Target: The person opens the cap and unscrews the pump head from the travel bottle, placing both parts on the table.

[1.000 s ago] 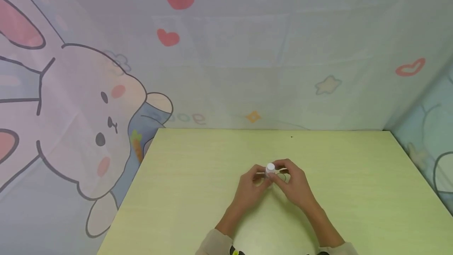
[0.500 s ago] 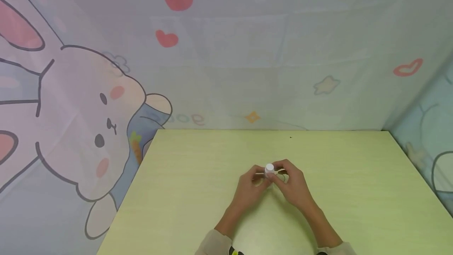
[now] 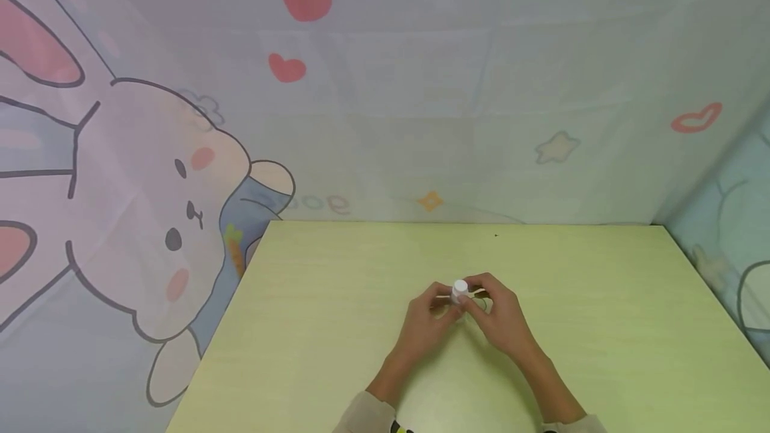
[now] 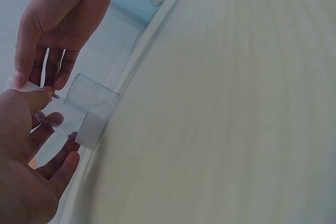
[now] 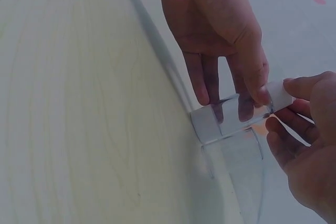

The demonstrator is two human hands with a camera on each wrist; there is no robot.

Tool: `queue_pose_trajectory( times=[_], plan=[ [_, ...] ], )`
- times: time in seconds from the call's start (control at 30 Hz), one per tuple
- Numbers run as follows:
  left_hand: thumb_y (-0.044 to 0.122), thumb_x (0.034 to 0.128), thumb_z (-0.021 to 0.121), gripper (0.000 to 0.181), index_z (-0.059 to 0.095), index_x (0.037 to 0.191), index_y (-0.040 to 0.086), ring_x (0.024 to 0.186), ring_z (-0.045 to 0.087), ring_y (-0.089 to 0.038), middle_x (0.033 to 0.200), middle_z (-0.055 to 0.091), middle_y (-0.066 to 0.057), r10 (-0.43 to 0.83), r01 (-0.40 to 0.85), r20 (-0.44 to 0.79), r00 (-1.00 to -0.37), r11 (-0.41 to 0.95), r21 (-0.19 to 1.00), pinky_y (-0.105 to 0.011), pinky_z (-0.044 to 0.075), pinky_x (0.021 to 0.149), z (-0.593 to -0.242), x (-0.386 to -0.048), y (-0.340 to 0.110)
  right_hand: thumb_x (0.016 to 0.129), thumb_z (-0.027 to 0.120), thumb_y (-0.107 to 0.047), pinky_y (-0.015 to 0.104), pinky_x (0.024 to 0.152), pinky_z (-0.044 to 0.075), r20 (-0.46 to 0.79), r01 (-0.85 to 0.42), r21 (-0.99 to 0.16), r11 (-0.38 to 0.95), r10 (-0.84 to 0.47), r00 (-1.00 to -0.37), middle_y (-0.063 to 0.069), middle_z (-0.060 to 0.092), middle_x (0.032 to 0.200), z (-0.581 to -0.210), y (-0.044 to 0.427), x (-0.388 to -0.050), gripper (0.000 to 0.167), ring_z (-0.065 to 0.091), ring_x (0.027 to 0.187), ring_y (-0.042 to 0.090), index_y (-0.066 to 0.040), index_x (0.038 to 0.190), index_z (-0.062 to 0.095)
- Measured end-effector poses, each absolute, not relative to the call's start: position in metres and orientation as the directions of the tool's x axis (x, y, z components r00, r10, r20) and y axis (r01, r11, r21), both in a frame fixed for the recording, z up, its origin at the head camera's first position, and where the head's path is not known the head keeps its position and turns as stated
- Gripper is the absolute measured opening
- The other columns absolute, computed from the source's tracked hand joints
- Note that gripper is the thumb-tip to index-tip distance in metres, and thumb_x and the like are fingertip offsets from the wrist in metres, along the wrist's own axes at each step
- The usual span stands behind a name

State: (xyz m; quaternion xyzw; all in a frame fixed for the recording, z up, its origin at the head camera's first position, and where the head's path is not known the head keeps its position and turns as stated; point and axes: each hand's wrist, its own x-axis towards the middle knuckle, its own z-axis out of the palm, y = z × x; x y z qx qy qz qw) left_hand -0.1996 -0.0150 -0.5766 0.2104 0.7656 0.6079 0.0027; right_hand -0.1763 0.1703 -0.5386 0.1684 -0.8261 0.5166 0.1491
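Note:
A slim clear bottle (image 3: pixel 460 295) with a white cap (image 5: pixel 280 96) stands upright on the table between the two hands. My left hand (image 3: pixel 423 325) holds its clear body, thumb and fingers around the sides. With thumb and fingers, my right hand (image 3: pixel 504 321) pinches the cap from the right. The bottle's lower part (image 4: pixel 91 130) is white; whether this is a base or contents, I cannot tell. Close beside the bottle, on the right hand's side, stands a clear cup (image 4: pixel 92 97), also visible in the right wrist view and partly hidden by the right hand in the head view.
The pale yellow-green table (image 3: pixel 325 286) reaches back to a hanging cloth (image 3: pixel 385 119) printed with a rabbit and hearts. A tiny dark speck (image 3: pixel 496 235) lies near the table's back edge. Another printed cloth (image 3: pixel 728 219) hangs at the right.
The head view has shifted very slightly. Both hands keep the same hold on the bottle and its cap, with no clear movement otherwise.

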Motion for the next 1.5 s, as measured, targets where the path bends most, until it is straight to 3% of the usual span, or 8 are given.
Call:
queue_pose_trajectory(
  times=[0.27, 0.67, 1.07, 1.3, 1.5],
  plan=[
    [0.033, 0.1018, 0.075, 0.024, 0.067, 0.123, 0.023, 0.120, 0.069, -0.019, 0.130, 0.070, 0.006, 0.332, 0.319, 0.245, -0.911, 0.187, 0.929, -0.031, 0.054, 0.105, -0.5773, -0.1965, -0.0140, 0.101, 0.075, -0.014, 0.047, 0.095, 0.059, 0.431, -0.445, -0.795, 0.411, -0.134, -0.893, -0.002, 0.070, 0.117, -0.5414, 0.1728, -0.1733, 0.022, 0.064, 0.110, 0.020, -0.012, 0.122, 0.069],
    [0.042, 0.1018, 0.073, 0.023, 0.067, 0.120, 0.029, 0.119, 0.068, -0.014, 0.128, 0.070, 0.012, 0.309, 0.318, 0.242, -0.920, 0.226, 0.921, -0.032, 0.055, 0.105, -0.5777, -0.1974, -0.0143, 0.095, 0.082, -0.017, 0.043, 0.095, 0.057, 0.437, -0.431, -0.821, 0.375, -0.074, -0.897, -0.001, 0.070, 0.116, -0.5383, 0.1662, -0.1734, 0.028, 0.065, 0.110, 0.021, -0.012, 0.119, 0.068],
    [0.040, 0.1016, 0.073, 0.024, 0.067, 0.121, 0.026, 0.118, 0.069, -0.018, 0.128, 0.071, 0.010, 0.312, 0.322, 0.245, -0.918, 0.223, 0.920, -0.039, 0.056, 0.105, -0.5778, -0.1972, -0.0162, 0.098, 0.079, -0.016, 0.046, 0.094, 0.059, 0.442, -0.441, -0.788, 0.429, -0.104, -0.891, -0.004, 0.069, 0.116, -0.5425, 0.1660, -0.1760, 0.024, 0.064, 0.109, 0.019, -0.012, 0.119, 0.068],
    [0.036, 0.1015, 0.075, 0.022, 0.067, 0.119, 0.025, 0.118, 0.070, -0.018, 0.127, 0.071, 0.010, 0.312, 0.330, 0.256, -0.915, 0.214, 0.920, -0.035, 0.056, 0.104, -0.5778, -0.1998, -0.0157, 0.099, 0.078, -0.012, 0.047, 0.093, 0.059, 0.459, -0.465, -0.769, 0.438, -0.128, -0.879, -0.003, 0.069, 0.116, -0.5394, 0.1661, -0.1763, 0.025, 0.064, 0.109, 0.018, -0.011, 0.121, 0.067],
    [0.035, 0.1020, 0.074, 0.023, 0.067, 0.121, 0.023, 0.118, 0.070, -0.021, 0.129, 0.071, 0.006, 0.323, 0.340, 0.264, -0.909, 0.208, 0.917, -0.039, 0.057, 0.104, -0.5768, -0.2003, -0.0156, 0.098, 0.076, -0.007, 0.046, 0.091, 0.060, 0.486, -0.496, -0.742, 0.451, -0.146, -0.861, -0.002, 0.069, 0.116, -0.5401, 0.1668, -0.1775, 0.025, 0.065, 0.107, 0.018, -0.010, 0.122, 0.067]
  ],
)
